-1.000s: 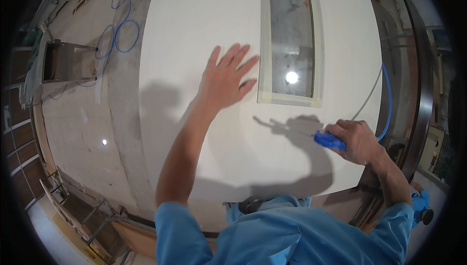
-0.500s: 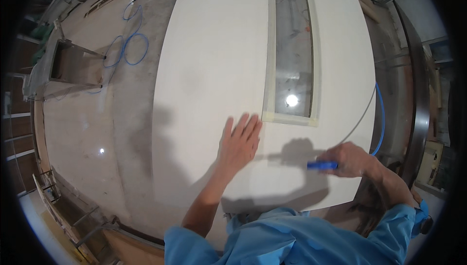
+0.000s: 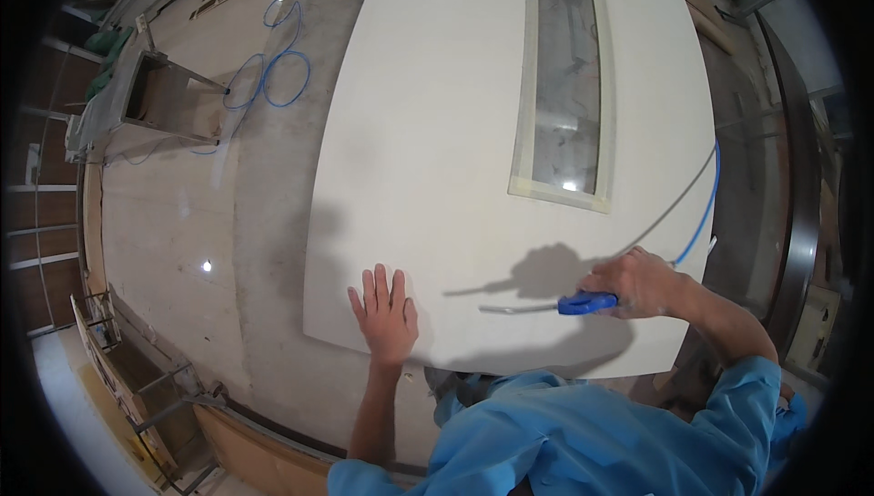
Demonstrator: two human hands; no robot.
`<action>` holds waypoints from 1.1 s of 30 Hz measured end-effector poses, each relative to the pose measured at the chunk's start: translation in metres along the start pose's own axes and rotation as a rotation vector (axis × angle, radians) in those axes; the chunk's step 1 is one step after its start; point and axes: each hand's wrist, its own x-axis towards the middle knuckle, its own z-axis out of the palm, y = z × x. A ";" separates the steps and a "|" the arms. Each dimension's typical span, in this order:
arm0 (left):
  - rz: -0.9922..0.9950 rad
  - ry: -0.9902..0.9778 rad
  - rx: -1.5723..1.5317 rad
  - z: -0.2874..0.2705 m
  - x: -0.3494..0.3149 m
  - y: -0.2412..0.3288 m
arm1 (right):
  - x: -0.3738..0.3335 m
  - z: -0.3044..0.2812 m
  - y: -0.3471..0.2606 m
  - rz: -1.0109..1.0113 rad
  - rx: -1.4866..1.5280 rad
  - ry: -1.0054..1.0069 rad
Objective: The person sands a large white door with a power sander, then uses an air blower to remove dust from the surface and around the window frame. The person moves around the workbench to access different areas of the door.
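Left hand (image 3: 390, 321) empty, fingers spread at the near-left corner of a large white panel (image 3: 428, 150), right hand (image 3: 637, 283) curled round a blue air gun (image 3: 587, 303) with slim metal nozzle (image 3: 521, 309) (blue hose (image 3: 707, 221) behind), above the panel.

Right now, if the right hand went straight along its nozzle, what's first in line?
Likely the left hand, by the white panel's near edge. The blue-handled tool in the right hand looks raised, so it might pass over; depth is unclear.
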 end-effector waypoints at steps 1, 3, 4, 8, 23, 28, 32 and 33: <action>-0.060 -0.043 -0.043 0.001 0.002 0.010 | 0.002 0.007 0.001 -0.025 0.000 0.065; -0.093 0.008 -0.092 0.007 0.021 0.037 | 0.009 0.022 0.004 -0.133 -0.090 0.111; -0.032 0.034 -0.137 0.011 0.040 0.047 | 0.012 0.031 0.004 -0.161 -0.159 0.118; 0.186 0.128 -0.197 0.033 0.145 0.082 | 0.014 0.059 0.009 -0.131 -0.241 0.256; 0.330 0.251 -0.218 0.058 0.314 0.104 | 0.015 0.055 0.016 0.102 -0.135 0.637; 0.302 0.298 -0.199 0.071 0.332 0.110 | 0.017 0.051 0.003 0.155 -0.133 0.695; 0.345 0.184 -0.157 0.063 0.312 0.106 | 0.011 0.045 -0.003 0.135 -0.129 0.748; 0.385 0.171 -0.171 0.057 0.299 0.103 | 0.010 0.044 -0.003 0.136 -0.107 0.741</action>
